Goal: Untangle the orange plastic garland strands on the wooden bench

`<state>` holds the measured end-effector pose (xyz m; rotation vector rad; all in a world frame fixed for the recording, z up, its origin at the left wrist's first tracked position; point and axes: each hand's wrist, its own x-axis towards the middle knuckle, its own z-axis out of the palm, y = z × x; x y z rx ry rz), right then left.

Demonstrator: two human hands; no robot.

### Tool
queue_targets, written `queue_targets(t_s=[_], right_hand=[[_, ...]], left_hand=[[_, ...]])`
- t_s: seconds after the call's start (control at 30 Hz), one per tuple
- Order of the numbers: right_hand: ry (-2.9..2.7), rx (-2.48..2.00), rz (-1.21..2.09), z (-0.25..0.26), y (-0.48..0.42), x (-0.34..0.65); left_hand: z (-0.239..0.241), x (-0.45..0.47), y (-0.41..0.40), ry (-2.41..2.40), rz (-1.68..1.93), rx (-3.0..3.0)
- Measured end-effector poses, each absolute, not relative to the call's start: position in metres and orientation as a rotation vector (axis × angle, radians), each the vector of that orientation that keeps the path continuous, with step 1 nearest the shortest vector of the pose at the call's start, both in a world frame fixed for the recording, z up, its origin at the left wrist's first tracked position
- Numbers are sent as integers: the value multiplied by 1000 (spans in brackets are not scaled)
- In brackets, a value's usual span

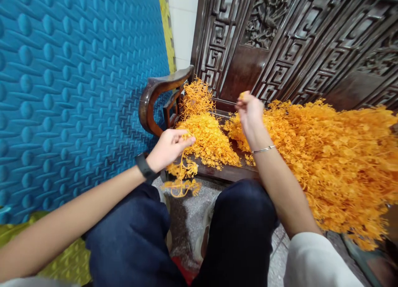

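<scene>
My left hand (172, 148) pinches the top of an orange plastic sprig (182, 171), which dangles below it in front of the bench edge. Raised over the bench, my right hand (250, 110) is closed, and a small orange-yellow piece (242, 95) shows at its fingertips. A heap of short orange sprigs (208, 139) lies on the seat between my hands, with a looser tangle of thin orange stems (197, 98) behind it by the armrest. To the right, a far larger pile of orange sprigs (336, 154) spreads past my right forearm.
The dark wooden bench has a curved armrest (152, 98) at the left and a carved openwork back (248, 67). Blue studded foam matting (77, 92) with yellow edging (166, 30) covers the left side. Below my knees is a speckled grey floor (186, 212).
</scene>
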<state>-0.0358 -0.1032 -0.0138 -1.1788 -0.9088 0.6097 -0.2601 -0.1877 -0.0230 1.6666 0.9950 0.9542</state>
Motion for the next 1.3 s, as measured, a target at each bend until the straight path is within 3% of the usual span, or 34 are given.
queue_targets(t_s=[0.07, 0.3, 0.6, 0.8, 1.0, 1.17, 1.3], right_hand=[[-943, -1213, 434, -23, -97, -6], [-1293, -1597, 676, -81, -98, 5], [-1577, -1542, 658, -85, -93, -17], [-2398, -1339, 605, -93, -111, -49], [-3012, -1224, 175, -104, -129, -75], [-2973, -1248, 153, -98, -129, -78], [-2449, -1150, 451, -75, -131, -80]], left_hand=[[-22, -267, -195, 1009, 971, 1684], [-27, -289, -188, 1044, 938, 1658], [-36, -297, -179, 1040, 815, 1711], [-32, -297, -180, 1035, 777, 1740], [-29, -299, -182, 1073, 809, 1743], [-29, -300, -181, 1063, 808, 1732], [-31, -303, -177, 1024, 738, 1735]])
